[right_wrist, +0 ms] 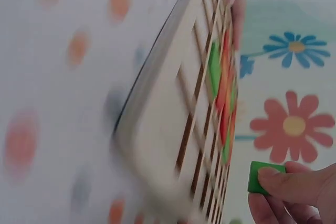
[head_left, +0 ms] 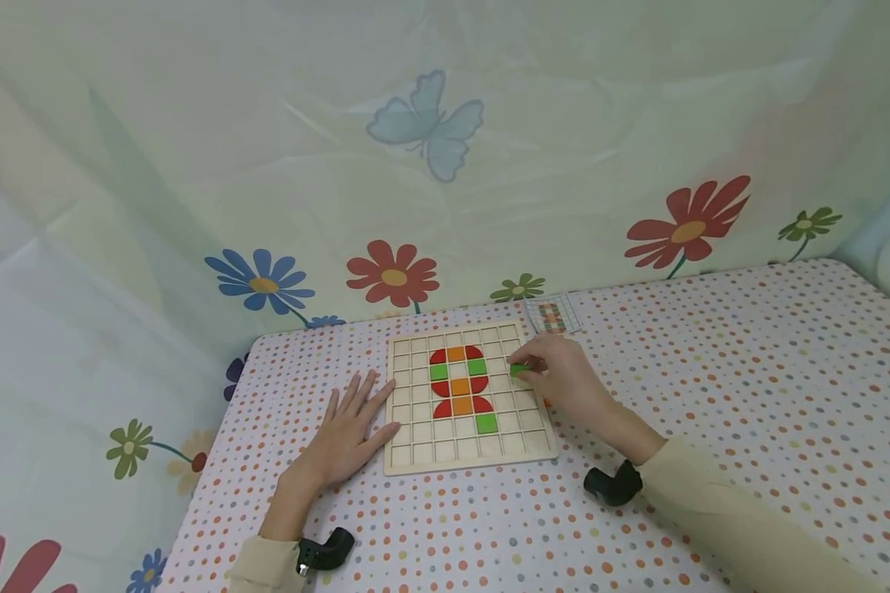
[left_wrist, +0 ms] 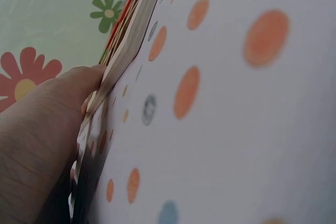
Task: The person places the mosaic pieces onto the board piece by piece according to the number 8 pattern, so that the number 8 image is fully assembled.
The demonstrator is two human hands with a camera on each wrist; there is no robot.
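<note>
My right hand (head_left: 562, 375) pinches a green square tile (right_wrist: 257, 178) between thumb and fingers, over the right part of a wooden grid board (head_left: 408, 455). My left hand (head_left: 347, 436) lies spread on the table, its thumb and fingertips at the board's left edge. In the left wrist view the thumb (left_wrist: 86, 80) touches the board's side. Red curved tiles (head_left: 441, 389), orange squares (head_left: 460, 386) and green squares fill cells in the middle columns. One green tile (head_left: 486, 423) sits lowest, below the right red piece.
A pattern card (head_left: 566, 306) lies behind the board at its upper right, showing a small coloured grid. Something orange (head_left: 547, 402) peeks out beside the board under my right hand. A dotted cloth (head_left: 712, 371) covers the table, with a flowered curtain (head_left: 549, 189) behind it.
</note>
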